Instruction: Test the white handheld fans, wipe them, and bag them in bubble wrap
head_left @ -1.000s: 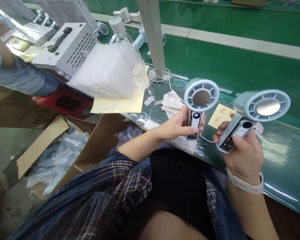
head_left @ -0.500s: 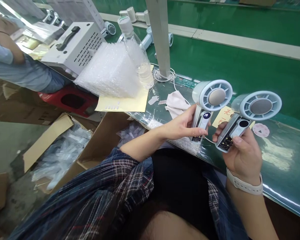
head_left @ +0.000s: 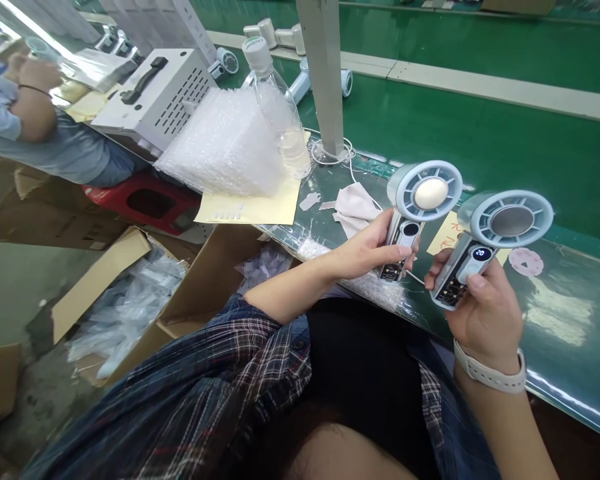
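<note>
My left hand (head_left: 367, 250) is closed round the handle of a light blue handheld fan (head_left: 427, 191), thumb across its front. The small round display on that fan is dark. Beside it, a second light blue handheld fan (head_left: 511, 219) is gripped in my right hand (head_left: 490, 307), with my thumb near the button; its display reads 20. Circuit parts show in the lower handles of both fans. The two fans are held side by side, tilted, above the table edge. A white cloth (head_left: 356, 208) lies just beyond my left hand.
A stack of bubble wrap (head_left: 225, 140) and a plastic bottle (head_left: 283, 113) stand left of a metal post (head_left: 325, 80). A white vented box (head_left: 155, 97) is farther left, near another person's arm (head_left: 37, 113). Below, a cardboard box (head_left: 195, 287) holds plastic bags. A green conveyor (head_left: 455, 120) runs behind.
The left fan's display has gone from showing 20 to dark, and the right fan's from dark to 20. Both fans shifted slightly. The other person's hand has moved up.
</note>
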Demonstrator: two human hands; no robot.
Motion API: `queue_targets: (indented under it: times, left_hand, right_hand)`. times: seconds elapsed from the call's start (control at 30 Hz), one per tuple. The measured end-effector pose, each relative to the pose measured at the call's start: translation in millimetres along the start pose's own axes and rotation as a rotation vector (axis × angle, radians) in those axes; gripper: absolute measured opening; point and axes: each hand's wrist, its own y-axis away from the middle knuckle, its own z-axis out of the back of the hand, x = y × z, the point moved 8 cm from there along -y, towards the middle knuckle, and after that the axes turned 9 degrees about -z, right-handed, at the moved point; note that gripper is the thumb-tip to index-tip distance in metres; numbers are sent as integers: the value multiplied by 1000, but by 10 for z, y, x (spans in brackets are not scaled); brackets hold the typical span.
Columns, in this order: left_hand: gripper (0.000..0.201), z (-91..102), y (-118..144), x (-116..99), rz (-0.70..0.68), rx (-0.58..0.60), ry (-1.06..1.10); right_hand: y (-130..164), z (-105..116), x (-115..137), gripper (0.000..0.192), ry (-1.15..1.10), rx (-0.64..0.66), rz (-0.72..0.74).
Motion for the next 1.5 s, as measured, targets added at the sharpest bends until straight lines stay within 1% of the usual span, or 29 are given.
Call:
queue_targets:
  times: [0.1,0.13,0.23,0.33,0.4,0.53,0.63,0.77,0.87,0.93,1.0,1.07,1.1,1.17,1.23,1.27,1.3,1.37,1.43,1.5]
  left_hand:
    - [58,53,3,34,-12,-74,-11]
    - [56,54,13,37,-6,-80,-8]
    - [58,15,38,2,-1,-28,-36]
    - [61,31,35,-39,-7,-16,-119]
    - [59,50,20,-40,2,-22,-119]
    - [58,43,-8,-27,-19,12,-95]
    - [58,68,-10,27,-9,-6,-84]
    - [59,87,-1,77,4,-35,-59]
    - [59,74,2,61,-5,-36,-60]
    - [58,43,0,44,-10,-9,-60]
    - [60,33,-3,46,11,-6,-66]
    - [65,47,-6,66,53,-37,-67]
    - [69,62,-8,77,74,-61,-70]
    - [77,94,-9,97,108,-108,-95]
    - [77,111,-3,132,141,-132,-109]
    - [76,104,3,156,158,-127,-94]
    - [75,87,9,177,171,-111,-67]
    - [75,49,27,188,173,-76,-25]
    - [74,14,52,129,140,-53,-34]
    - [70,-54,88,8,103,-18,-49]
  right_hand:
    - [5,-10,14,32,-24,-19,37]
    - [8,-25,14,33,-22,-10,42]
    - [19,-74,-1,33,5,30,31]
    - [28,-72,24,29,3,8,53]
    - [23,-81,31,32,-18,7,45]
    - [4,-120,13,45,-73,54,-10]
    - [0,-107,5,50,-94,38,-20]
    - [13,-84,-8,39,-78,-35,-28]
    - [21,-103,-6,41,-75,-50,-29]
    - [18,-100,12,40,-66,-65,-9]
    - [5,-71,29,34,-55,-92,14]
    - [-21,-39,34,30,-74,-100,29]
    - [-39,-28,20,29,-98,-91,18]
    - [-79,-24,-53,30,-153,-54,-52]
    - [-97,-2,-135,43,-193,-67,-128]
    - [-95,16,-159,49,-201,-95,-145]
    - [-85,28,-166,52,-200,-124,-146]
    - [-48,21,-139,48,-177,-163,-121]
    - [7,-33,-77,40,-144,-153,-90]
    - [85,-79,13,37,-117,-143,-44]
